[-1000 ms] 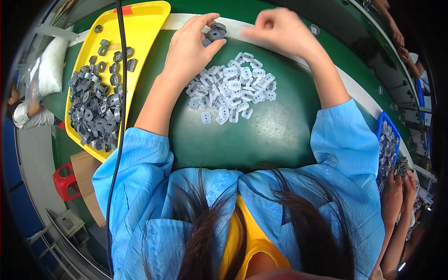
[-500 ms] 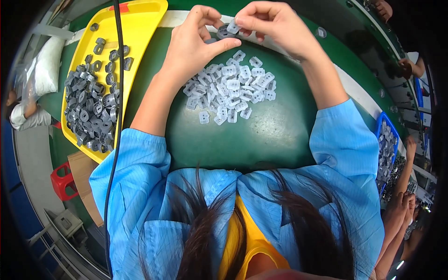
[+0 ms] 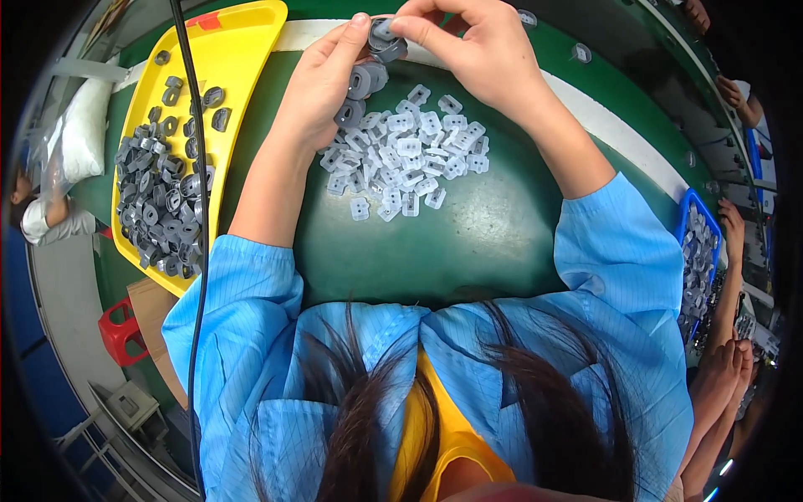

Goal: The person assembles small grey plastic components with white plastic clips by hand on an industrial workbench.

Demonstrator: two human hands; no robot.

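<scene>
At the far side of the green table my left hand point(image 3: 311, 99) is closed around several dark grey round plastic parts point(image 3: 360, 82). One grey round plastic part point(image 3: 387, 52) is held up at its fingertips, its hollow side showing. In that hollow sits a small translucent plastic piece point(image 3: 384, 30), pinched by the thumb and fingers of my right hand point(image 3: 485, 58); some of those fingertips are cut off by the picture's upper edge. Just nearer to me lies a loose pile of translucent plastic pieces point(image 3: 408, 149).
A yellow tray point(image 3: 244, 92) with many grey round parts stands on the left, a black cable point(image 3: 197, 109) hanging across it. On the right are a blue bin point(image 3: 687, 201) of grey parts and other people's hands point(image 3: 728, 368). A red stool point(image 3: 122, 333) stands lower left.
My left hand has turned, bringing the held grey parts into view. The translucent piece in my right hand has moved left and down into the hollow of the grey part.
</scene>
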